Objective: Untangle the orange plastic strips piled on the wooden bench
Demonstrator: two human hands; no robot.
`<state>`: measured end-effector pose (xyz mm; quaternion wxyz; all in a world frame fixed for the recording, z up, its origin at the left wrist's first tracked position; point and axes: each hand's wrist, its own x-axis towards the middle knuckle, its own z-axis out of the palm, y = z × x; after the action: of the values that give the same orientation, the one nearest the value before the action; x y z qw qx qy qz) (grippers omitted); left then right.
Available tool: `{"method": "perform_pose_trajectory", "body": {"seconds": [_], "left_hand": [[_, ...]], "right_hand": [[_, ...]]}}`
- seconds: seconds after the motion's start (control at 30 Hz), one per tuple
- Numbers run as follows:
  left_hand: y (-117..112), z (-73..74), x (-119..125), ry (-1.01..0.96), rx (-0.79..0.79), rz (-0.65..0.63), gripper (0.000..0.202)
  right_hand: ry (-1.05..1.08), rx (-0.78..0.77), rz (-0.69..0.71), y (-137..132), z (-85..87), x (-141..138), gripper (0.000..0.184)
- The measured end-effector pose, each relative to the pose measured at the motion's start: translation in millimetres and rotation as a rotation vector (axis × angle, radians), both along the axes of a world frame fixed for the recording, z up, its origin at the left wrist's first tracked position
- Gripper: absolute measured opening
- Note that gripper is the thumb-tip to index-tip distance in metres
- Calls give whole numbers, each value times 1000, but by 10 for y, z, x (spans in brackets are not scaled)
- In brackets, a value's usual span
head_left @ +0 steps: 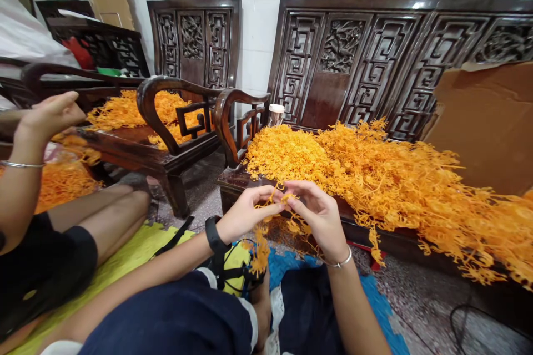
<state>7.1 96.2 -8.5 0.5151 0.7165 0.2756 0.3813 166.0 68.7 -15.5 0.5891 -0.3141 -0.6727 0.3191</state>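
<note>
Because it looks so wispy, the orange sprig: probably next to no weight, kinda springy, thin stems that I'd guess snap or snag pretty easily.
Where it is: up between the fingertips of both hands, with a bushy bit dangling just below the left fingers.
Best place to grab: I'd go for the bare stem, right by a fork, since the frilly tips look like they'd tangle or crush. Doesn't look slippery to me.
Left hand: thumb and forefinger pinched together on a stem, hardly any gap at the tips.
Right hand: thumb and forefinger curved toward the left fingertips, tips right at the strands; honestly can't tell if they're clamped on one.
Just past the fingers: a heap of loose orange bits on the dark bench, a jar behind it.
Off right of the fingers: a big tangled pile of sprigs.
Well left of the fingers: a co-worker's hand.
</note>
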Motion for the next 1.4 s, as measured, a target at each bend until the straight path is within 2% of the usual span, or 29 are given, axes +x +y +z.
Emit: {"method": "perform_pose_trajectory", "body": {"seconds": [0.23,0.33,0.47,0.57,0.73,0.9,0.97,1.13,1.4], "left_hand": [[-39,40,10,10,-59,-3,21],[-47,44,16,28,-59,-30,20],[-38,34,14,84,-68,-59,24],[-41,51,24,96,-80,-79,27],[-84,128,94,20,-49,-66,25],[-126,185,167,-33,-4,-44,22],[-135,193,181,-55,3,-27,21],[-161,190,180,-53,2,12,22],[-228,230,156,-11,46,-40,23]], "right_hand": [[-7,-16,-7,0,-16,17,14],[-64,34,-12,-13,-3,40,11],[-78,122,-112,-39,-9,78,4],[36,123,-176,-62,-54,58,6],[347,129,-319,-91,-92,-57,7],[551,-36,-306,-74,7,-97,15],[594,-69,-303,-51,33,-102,18],[610,-39,-335,-46,0,-140,17],[674,95,-375,-146,20,-178,9]]}}
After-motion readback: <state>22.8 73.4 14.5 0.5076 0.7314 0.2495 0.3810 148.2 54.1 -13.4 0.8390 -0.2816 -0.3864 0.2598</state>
